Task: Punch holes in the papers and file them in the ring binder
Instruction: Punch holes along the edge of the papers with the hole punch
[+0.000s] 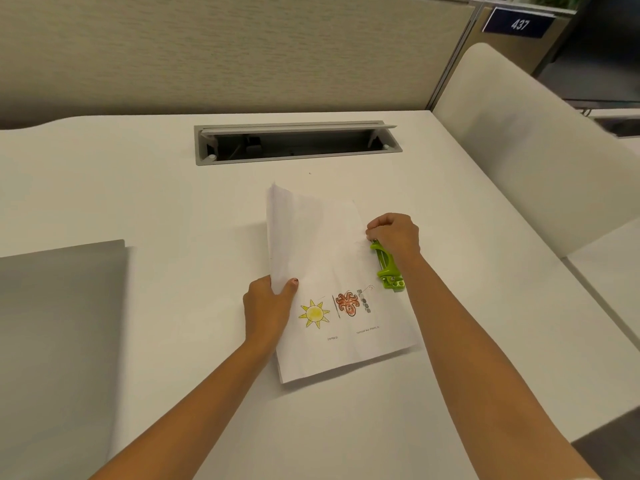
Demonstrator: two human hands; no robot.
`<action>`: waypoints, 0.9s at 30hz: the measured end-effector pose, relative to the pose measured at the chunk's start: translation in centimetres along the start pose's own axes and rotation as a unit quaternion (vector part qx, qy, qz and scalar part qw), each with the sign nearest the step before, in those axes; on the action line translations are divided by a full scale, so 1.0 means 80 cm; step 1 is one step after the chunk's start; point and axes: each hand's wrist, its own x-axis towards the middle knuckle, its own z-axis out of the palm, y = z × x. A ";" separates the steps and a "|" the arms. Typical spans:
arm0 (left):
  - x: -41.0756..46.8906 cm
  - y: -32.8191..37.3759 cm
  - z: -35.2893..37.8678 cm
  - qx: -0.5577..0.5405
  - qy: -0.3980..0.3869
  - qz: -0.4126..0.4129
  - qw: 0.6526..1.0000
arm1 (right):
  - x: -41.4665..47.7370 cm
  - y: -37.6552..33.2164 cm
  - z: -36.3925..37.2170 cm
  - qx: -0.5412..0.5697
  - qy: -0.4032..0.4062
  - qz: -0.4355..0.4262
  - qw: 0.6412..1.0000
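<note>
A stack of white papers [332, 258] lies in the middle of the white desk, its top sheet showing a yellow sun and an orange octopus drawing. My left hand [268, 308] grips the stack's left edge and lifts it, so the sheets curl upward. A green hole punch [388, 266] sits against the stack's right edge, partly under my right hand [394, 235], which is closed on the punch's far end with its fingertips at the paper edge. A grey ring binder [59, 323] lies shut at the left of the desk.
A grey cable tray [298, 143] with its lid raised is set into the desk behind the papers. A beige partition wall stands at the back. A white chair back [540, 147] rises at the right, beside the desk's right edge.
</note>
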 end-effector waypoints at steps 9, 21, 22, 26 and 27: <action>0.001 0.003 0.001 0.003 -0.003 -0.002 1.000 | -0.005 -0.005 -0.001 -0.060 0.003 0.008 0.998; 0.000 -0.003 -0.013 0.008 -0.005 -0.010 1.000 | -0.004 -0.013 0.001 -0.154 -0.072 0.013 0.985; 0.000 -0.005 -0.018 0.010 -0.006 -0.011 1.000 | -0.006 -0.012 0.003 -0.161 -0.070 0.017 0.984; 0.002 -0.009 -0.040 0.023 -0.017 -0.017 0.999 | -0.009 -0.011 0.003 -0.166 -0.080 0.048 0.982; 0.003 -0.011 -0.044 0.022 -0.022 -0.020 0.999 | -0.010 -0.012 0.003 -0.170 -0.087 0.050 0.980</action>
